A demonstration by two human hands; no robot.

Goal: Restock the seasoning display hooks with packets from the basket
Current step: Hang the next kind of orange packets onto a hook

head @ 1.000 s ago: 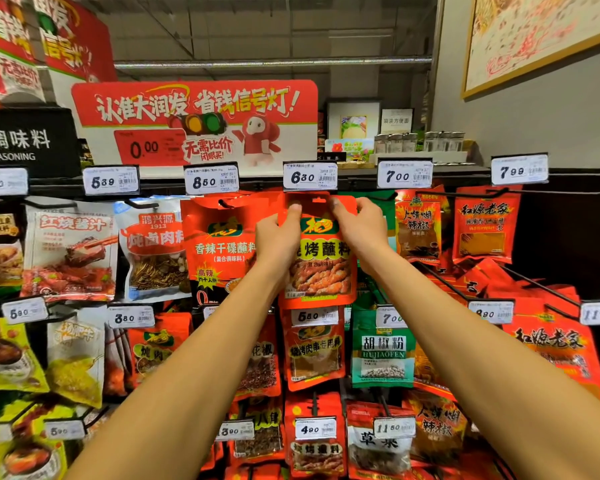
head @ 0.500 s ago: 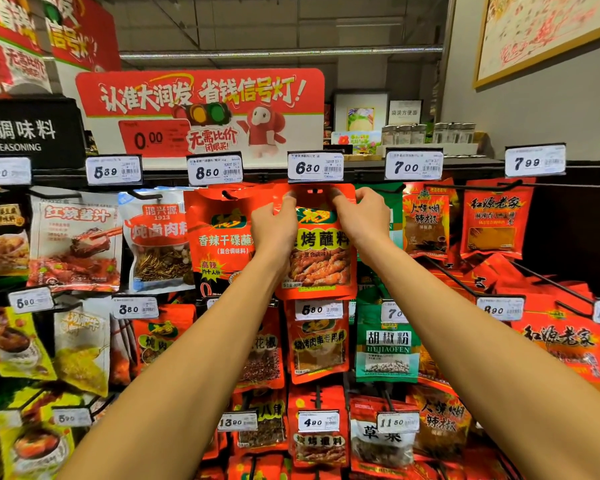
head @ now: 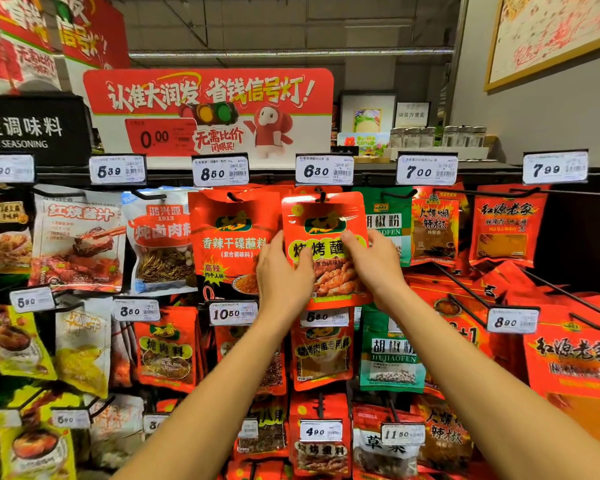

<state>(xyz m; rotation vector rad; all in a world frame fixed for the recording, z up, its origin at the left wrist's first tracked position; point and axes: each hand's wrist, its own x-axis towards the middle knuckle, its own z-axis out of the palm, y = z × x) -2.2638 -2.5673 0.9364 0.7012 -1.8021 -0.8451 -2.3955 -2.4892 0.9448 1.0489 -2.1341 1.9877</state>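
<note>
On the top-row hook [head: 322,195] under the 6.30 price tag [head: 324,170], hanging: red barbecue dipping-seasoning packet [head: 323,216]. Gripped at mid-height, left hand [head: 283,271] pinching its left edge, right hand [head: 376,263] pinching its right, thumbs across the front.

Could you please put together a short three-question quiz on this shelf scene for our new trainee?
1. True or false: the red barbecue packet already hangs from the hook under the 6.30 price tag.
2. Which packet hangs directly to the right of it? A) a green pepper powder packet B) a blue packet C) a yellow packet
3. Fill in: the left hand and the right hand both touch the packet's ____ half.

Key
1. True: the hook passes through its top hole.
2. A.
3. Lower: both hands sit beside and over the printed food picture, below the logo.
</note>
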